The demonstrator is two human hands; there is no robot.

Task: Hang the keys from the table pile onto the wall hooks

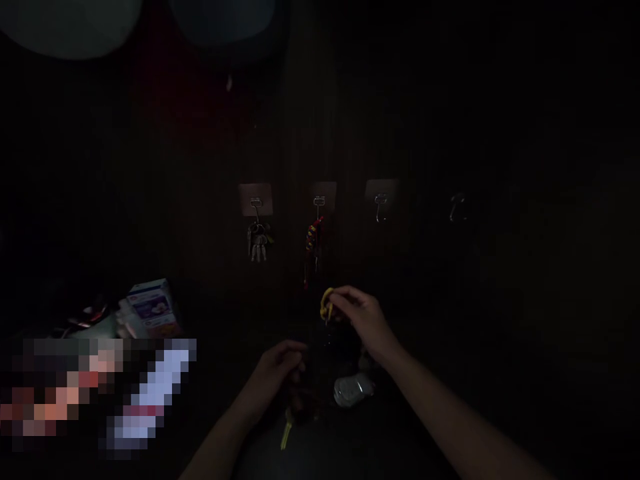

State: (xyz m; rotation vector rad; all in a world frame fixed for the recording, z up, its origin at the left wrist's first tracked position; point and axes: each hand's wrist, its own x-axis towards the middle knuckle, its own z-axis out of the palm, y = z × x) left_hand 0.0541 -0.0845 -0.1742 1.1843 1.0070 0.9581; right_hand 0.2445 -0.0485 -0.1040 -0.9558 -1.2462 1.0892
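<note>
The scene is very dark. My right hand is raised below a row of wall hooks, its fingers pinched on a small yellow ring or loop. My left hand is lower, curled closed around something dark I cannot make out; a yellowish piece hangs beneath it. On the dark wall, one hook carries a bunch of keys. A second hook holds a red and yellow braided strap. Two further hooks to the right are bare.
A small silvery object lies below my right hand. At the left stands a white and purple box among dim clutter, with a blurred-out patch beneath it. Pale rounded shapes show at the top left.
</note>
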